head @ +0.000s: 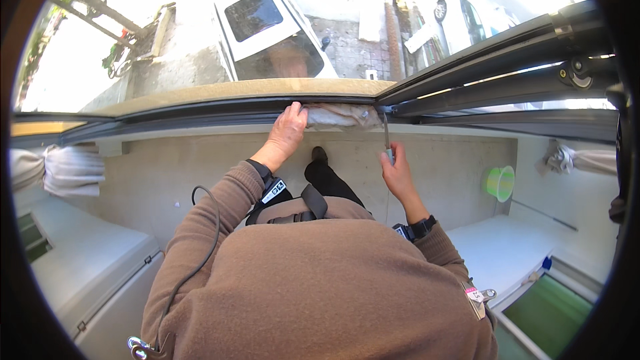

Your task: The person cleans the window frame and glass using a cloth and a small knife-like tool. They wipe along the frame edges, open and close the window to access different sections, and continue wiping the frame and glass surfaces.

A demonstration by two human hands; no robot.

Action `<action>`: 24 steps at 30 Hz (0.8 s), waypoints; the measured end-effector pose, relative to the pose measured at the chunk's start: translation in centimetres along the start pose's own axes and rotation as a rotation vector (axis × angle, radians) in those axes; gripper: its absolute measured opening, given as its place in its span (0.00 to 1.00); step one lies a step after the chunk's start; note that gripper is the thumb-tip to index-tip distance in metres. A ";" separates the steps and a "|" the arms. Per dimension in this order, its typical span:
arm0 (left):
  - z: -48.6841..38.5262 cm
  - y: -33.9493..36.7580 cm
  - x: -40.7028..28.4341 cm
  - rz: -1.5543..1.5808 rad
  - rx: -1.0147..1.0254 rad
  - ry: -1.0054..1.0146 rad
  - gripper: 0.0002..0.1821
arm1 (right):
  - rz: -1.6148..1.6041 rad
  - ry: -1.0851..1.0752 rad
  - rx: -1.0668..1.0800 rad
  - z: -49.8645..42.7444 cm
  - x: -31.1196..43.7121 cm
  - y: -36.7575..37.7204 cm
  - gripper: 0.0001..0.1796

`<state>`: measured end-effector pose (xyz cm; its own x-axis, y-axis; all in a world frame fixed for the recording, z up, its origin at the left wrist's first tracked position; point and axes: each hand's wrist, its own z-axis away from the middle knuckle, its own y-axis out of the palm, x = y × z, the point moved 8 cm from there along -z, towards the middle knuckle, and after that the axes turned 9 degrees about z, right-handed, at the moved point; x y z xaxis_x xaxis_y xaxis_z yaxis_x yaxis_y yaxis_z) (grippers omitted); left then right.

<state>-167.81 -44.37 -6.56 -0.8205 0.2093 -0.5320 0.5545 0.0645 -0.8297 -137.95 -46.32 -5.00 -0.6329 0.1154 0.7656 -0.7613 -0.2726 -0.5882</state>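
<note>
My right hand (400,172) grips the pale blue-grey handle of a small knife-like tool (386,132). Its narrow metal blade points away from me, the tip at the dark window frame (210,115) near the corner of the sash. Along the sill in front of me lies a crumpled greyish-white cloth (340,115), bunched against the track. My left hand (287,132) rests on the frame with its fingers at the cloth's left end; whether they pinch it is hidden.
An opened dark window sash (500,75) angles out on the right. Beyond the outer ledge (250,89), a white car (260,20) is parked below. Tied curtains (72,170) hang on the left. A green bucket (500,183) stands at right. A cable (200,265) runs along my left sleeve.
</note>
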 end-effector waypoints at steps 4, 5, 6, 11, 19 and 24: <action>-0.7 0.6 0.3 -0.081 0.127 0.104 0.16 | 0.149 0.034 -0.036 3.1 1.0 2.8 0.20; -0.8 0.5 0.3 -0.092 0.135 0.141 0.16 | 0.190 0.075 -0.109 3.4 1.2 3.8 0.20; -0.8 0.4 0.3 -0.104 0.147 0.175 0.16 | 0.215 0.089 -0.189 3.3 1.8 5.0 0.20; -0.6 -0.4 0.6 -0.154 0.202 0.342 0.16 | -0.036 0.400 -0.341 2.4 1.7 8.2 0.19; -1.1 0.1 -0.1 -0.148 0.226 0.494 0.10 | -0.078 0.531 -0.499 -0.2 1.9 8.3 0.22; -1.3 0.8 -1.4 -0.192 0.227 0.559 0.12 | -0.015 0.504 -0.558 -1.3 1.8 7.6 0.27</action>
<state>-165.98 -43.30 -6.27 -0.6715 0.6970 -0.2517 0.3105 -0.0438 -0.9496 -145.05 -46.98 -8.45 -0.5074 0.5755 0.6414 -0.6438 0.2416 -0.7261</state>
